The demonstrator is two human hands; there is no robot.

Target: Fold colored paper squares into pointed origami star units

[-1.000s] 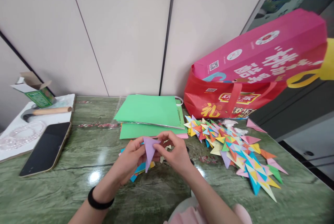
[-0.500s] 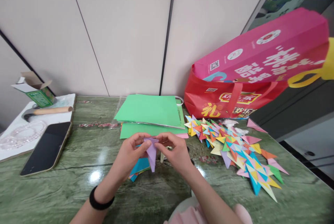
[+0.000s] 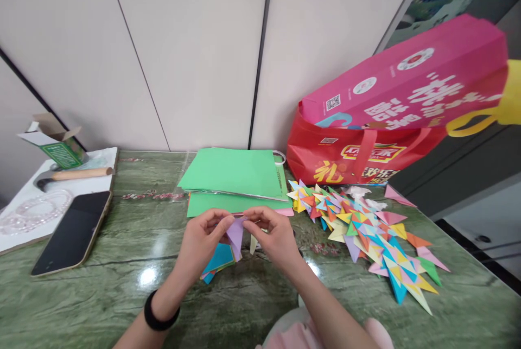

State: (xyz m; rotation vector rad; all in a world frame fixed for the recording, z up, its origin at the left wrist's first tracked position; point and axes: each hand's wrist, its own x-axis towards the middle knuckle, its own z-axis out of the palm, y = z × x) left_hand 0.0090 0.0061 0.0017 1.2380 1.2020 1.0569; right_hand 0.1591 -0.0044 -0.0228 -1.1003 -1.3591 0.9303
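Red bag [image 3: 311, 148] holds a pink package [image 3: 386, 80]; left fingers [image 3: 222, 226] and right fingers [image 3: 256, 231] pinch purple paper [image 3: 236, 238].

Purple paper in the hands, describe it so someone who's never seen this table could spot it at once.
On the table, find the green sheets near the wall. In front of them, the left hand and right hand hold the purple paper. It tapers downward and is hand-held, unlike the purple pieces lying in the bright pile at right.

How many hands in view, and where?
2: the left hand holds the purple paper from the left; the right hand pinches its upper right corner. Both are in front of the green sheets. No others show.
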